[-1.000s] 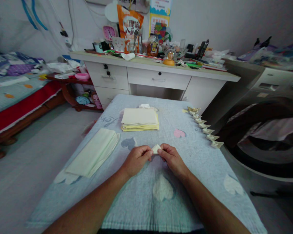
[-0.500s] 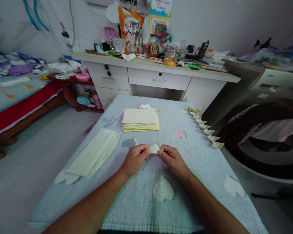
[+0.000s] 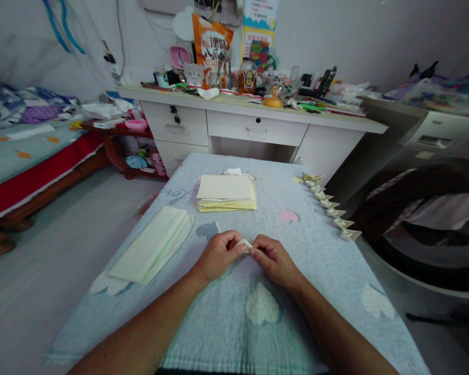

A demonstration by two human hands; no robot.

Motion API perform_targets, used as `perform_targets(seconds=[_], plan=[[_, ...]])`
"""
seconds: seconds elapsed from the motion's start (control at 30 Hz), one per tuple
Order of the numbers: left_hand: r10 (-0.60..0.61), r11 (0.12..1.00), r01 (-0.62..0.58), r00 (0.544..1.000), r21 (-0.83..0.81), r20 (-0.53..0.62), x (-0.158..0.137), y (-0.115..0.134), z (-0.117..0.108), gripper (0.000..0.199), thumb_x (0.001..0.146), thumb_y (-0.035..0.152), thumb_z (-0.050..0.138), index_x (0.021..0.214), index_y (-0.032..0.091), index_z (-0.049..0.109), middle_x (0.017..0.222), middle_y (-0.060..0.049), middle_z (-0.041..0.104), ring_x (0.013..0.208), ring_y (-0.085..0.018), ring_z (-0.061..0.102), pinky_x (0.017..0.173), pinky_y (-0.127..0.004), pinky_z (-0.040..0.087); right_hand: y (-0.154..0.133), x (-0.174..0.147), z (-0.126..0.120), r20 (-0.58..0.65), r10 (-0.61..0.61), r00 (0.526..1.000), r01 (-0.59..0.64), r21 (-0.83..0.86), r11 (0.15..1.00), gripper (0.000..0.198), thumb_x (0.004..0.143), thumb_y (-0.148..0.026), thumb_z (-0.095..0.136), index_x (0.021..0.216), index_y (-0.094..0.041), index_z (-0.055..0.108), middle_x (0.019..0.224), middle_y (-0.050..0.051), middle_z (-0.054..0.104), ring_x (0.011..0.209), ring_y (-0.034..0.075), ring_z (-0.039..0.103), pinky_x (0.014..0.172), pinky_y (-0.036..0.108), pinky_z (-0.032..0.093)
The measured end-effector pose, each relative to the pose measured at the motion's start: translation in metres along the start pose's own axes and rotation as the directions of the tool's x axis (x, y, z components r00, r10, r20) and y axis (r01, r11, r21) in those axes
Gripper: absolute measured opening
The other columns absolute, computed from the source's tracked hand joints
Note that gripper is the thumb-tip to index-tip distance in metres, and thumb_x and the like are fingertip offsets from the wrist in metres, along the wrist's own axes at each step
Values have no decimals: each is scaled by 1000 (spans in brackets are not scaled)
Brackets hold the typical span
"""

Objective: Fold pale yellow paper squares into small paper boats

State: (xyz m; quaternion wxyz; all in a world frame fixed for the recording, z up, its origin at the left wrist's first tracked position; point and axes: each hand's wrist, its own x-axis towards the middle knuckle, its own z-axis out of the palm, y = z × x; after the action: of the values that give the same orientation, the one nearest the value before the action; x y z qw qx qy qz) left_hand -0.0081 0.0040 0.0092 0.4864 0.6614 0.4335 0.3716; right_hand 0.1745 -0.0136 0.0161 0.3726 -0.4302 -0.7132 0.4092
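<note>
On the orange bag (image 3: pixel 211 52) I see large white Chinese characters in two rows; the right one of the upper row looks like 味, but I can't read the rest with certainty. The wall poster (image 3: pixel 260 13) carries small Chinese lines on its blue-and-white top and reddish characters on its yellow part, all too small for me to make out. Lettering on the jar (image 3: pixel 247 78) blurs on its dark and yellow label, and the marks on the pink clock (image 3: pixel 179 57) are too fine. Grey letters run across the cloth (image 3: pixel 320 255), an O among them; I can't settle the word.
</note>
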Motion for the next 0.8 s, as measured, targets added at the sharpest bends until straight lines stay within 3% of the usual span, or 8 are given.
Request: perform_targets(seconds=[0.23, 0.43, 0.8], plan=[[4, 1000, -4, 1000, 19, 5, -2, 3, 0, 31, 80, 42, 61, 66, 15, 54, 59, 5, 43, 56, -9, 38, 52, -21, 28, -1, -1, 0, 12, -39, 999, 40, -49, 998, 34, 92, -42, 51, 68, -18, 56, 67, -1, 49, 67, 13, 48, 66, 25, 35], [16, 998, -14, 1000, -54, 22, -3, 6, -3, 26, 84, 38, 58, 82, 13, 65, 70, 0, 58, 67, -13, 51, 62, -23, 39, -1, -1, 0, 21, -61, 998, 62, -64, 996, 32, 93, -39, 50, 68, -18, 54, 66, -2, 49, 67, 13, 47, 66, 25, 34], [45, 999, -44, 997, 18, -70, -3, 5, -3, 21, 81, 32, 62, 73, 14, 68, 67, -1, 64, 64, -13, 55, 61, -23, 41, -1, -1, 3, 29, -90, 996, 92, -94, 991, 30, 92, -40, 51, 71, -19, 55, 69, -1, 51, 69, 14, 48, 67, 26, 35]])
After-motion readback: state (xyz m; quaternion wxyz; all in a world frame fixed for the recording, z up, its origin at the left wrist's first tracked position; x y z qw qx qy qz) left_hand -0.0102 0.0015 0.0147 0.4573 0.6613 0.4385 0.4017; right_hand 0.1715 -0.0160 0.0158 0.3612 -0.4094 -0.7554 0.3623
